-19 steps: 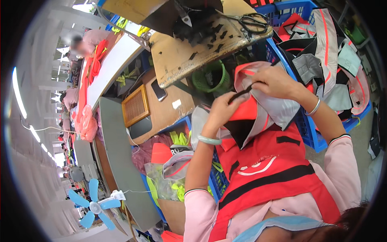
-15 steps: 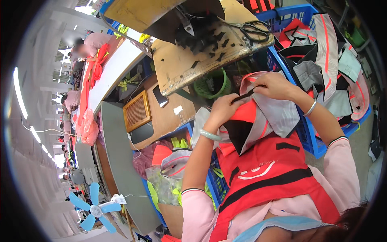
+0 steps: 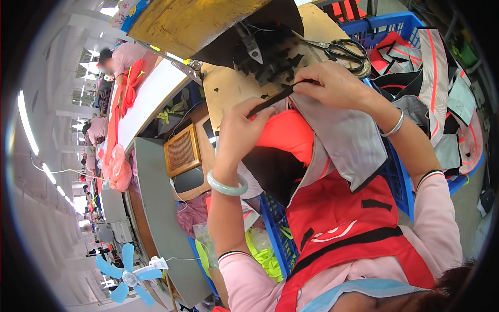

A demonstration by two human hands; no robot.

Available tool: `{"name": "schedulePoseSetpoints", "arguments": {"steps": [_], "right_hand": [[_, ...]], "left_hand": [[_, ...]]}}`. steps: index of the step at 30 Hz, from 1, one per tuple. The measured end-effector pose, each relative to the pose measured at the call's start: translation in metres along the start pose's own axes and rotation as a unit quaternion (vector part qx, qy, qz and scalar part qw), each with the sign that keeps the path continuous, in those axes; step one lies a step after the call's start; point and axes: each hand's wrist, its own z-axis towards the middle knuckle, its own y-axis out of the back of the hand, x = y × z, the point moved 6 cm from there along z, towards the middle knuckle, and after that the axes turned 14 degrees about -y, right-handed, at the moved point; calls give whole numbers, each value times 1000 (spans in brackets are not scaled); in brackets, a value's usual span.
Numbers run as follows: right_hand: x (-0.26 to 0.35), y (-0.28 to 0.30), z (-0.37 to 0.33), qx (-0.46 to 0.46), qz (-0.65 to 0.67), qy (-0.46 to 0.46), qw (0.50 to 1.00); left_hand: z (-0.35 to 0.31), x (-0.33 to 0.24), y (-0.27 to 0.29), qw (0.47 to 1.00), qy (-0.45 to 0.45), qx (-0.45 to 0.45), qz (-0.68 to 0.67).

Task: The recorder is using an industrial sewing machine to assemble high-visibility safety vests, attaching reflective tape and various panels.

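Between my two hands a black fabric strip [image 3: 275, 99] is stretched, the edge of a garment piece [image 3: 343, 138] in grey, bright orange and black. My left hand [image 3: 241, 127] is closed on the strip's left end, a jade-coloured bangle on its wrist. Farther right, my right hand [image 3: 330, 86] pinches the other end between thumb and fingers, a silver bangle on that wrist. The rest of the piece hangs down over my red apron [image 3: 338, 213]. Just beyond the strip, a pointed metal tool tip [image 3: 253, 51] sticks out above black scraps [image 3: 260, 73] on the worktop [image 3: 223, 88].
Black-handled scissors [image 3: 345, 54] lie at the worktop's right. A blue basket [image 3: 387, 23] heaped with grey and orange pieces stands at right. Another blue basket [image 3: 275, 229] is below my left arm. A fan [image 3: 130, 278] stands lower left; a co-worker [image 3: 122, 57] bends over a far table.
Both hands have moved up and away from me with the fabric, to the worktop's edge. The strip is now held farther apart and shows more of its length. The view has shifted slightly.
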Motion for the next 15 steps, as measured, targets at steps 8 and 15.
{"name": "schedulePoseSetpoints", "arguments": {"steps": [8,15], "right_hand": [[-9,-2,41,5,12,-35,999],[-17,-10,65,23,3,-66,998]], "left_hand": [[29,42,1,988,59,-13,-140],[39,69,5,977,99,-4,-189]]}}
